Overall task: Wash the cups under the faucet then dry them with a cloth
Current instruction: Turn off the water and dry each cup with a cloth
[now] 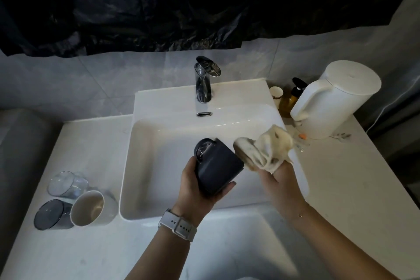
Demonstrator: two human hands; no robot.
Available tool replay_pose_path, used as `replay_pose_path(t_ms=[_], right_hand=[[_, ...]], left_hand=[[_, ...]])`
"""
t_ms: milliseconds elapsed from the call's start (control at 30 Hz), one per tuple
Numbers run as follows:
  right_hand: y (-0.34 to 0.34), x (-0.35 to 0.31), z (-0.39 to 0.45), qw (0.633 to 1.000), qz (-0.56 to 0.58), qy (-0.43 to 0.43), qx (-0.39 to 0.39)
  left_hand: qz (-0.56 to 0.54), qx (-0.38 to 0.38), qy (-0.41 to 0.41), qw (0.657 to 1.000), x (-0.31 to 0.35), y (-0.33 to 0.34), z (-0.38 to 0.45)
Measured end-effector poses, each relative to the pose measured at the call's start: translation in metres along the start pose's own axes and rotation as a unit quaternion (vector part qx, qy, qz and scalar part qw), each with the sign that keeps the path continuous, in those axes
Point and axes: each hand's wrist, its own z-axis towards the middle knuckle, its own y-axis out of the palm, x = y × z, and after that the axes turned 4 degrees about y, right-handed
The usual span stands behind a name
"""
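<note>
Head view: the left hand (195, 185) curls its fingers and thumb round a smooth, matte dark cup (217, 167), a squat cylinder held over the middle of the glossy white sink (145, 166) with its long axis tilted and its mouth pointing toward 11 o'clock, at the chrome faucet (204, 79). Just beside the cup at 3 o'clock, the right hand (278, 179) grips a soft, crumpled cream cloth (264, 150), bunched over its fingers. Open basin lies all round the cup, while at 8 o'clock on the pale counter (86, 143) three cups (75, 202) lie close together, clear, dark and cream.
</note>
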Motion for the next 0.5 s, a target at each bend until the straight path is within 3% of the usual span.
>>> replay_pose_path(t_ms=[167,300,367,500], right_hand=[[0.021,-0.018,-0.013,0.974,-0.082,-0.213,0.006],[0.038,-0.023,-0.022,0.933,-0.165,-0.317,-0.031],[0.036,-0.022,-0.011,0.927,-0.186,-0.321,-0.058],[0.037,-0.017,-0.012,0.95,-0.165,-0.25,-0.089]], left_hand=[[-0.007,0.0,0.003,1.0,-0.005,0.015,-0.001],[-0.004,0.006,0.035,0.999,-0.011,0.02,-0.007],[0.004,0.02,0.041,0.999,-0.014,0.017,-0.009],[0.017,0.039,0.068,0.997,-0.015,0.01,-0.008]])
